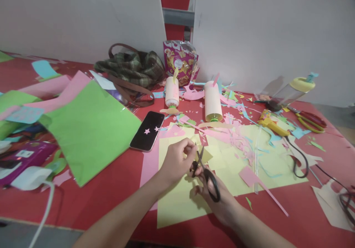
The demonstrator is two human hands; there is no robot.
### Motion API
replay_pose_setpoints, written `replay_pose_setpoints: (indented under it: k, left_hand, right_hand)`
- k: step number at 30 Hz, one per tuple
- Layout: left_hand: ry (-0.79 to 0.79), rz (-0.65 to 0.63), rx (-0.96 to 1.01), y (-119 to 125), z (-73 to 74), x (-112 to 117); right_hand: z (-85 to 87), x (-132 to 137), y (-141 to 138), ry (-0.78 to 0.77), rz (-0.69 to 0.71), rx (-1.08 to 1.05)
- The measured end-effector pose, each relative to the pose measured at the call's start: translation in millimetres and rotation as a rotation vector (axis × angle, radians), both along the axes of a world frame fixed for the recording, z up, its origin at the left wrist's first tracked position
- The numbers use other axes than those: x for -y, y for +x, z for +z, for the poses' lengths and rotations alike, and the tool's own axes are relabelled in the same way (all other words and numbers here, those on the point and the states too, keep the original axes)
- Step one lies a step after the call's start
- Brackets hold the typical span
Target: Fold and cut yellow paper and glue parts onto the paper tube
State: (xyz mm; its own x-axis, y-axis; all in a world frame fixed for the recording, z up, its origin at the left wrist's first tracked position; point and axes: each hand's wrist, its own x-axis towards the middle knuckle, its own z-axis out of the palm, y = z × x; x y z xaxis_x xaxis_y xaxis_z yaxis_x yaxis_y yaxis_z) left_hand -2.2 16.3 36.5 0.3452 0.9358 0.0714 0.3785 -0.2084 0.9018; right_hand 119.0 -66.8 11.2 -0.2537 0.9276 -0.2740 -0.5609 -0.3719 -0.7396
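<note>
In my right hand (212, 194) is a pair of scissors (206, 170) with black handles, its blades parted and pointing away from me. My left hand (179, 158) is closed in a pinch beside the blade tips; what lies between its fingertips is too small to make out. Both hands are above a pale yellow paper sheet (173, 207), which overlaps a pink sheet (148, 168). Behind the blades shows a darker yellow paper piece (205, 155). To the left, two pink paper stars (146, 131) rest on a black-screened phone (141, 139).
A large green sheet (93, 129) spreads at left, near a white charger (31, 177). Two paper-wrapped cylinders (212, 100) stand behind my hands, among paper scraps. A yellow glue gun (273, 126), pliers (310, 120) and a clear bottle (288, 94) are at right.
</note>
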Motion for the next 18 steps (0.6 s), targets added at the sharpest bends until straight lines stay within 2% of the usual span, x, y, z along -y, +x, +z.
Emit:
replay_pose_setpoints:
  k: [5,18]
  left_hand:
    - [0.013,-0.052,-0.059,0.2,-1.8,2.0]
    - [-0.137,-0.090,0.075,-4.4,8.7,-4.1]
  right_hand:
    - [-1.5,0.6,-2.8,-0.033,-0.024,0.002]
    - [3.5,-5.6,4.7,0.028,-0.020,0.076]
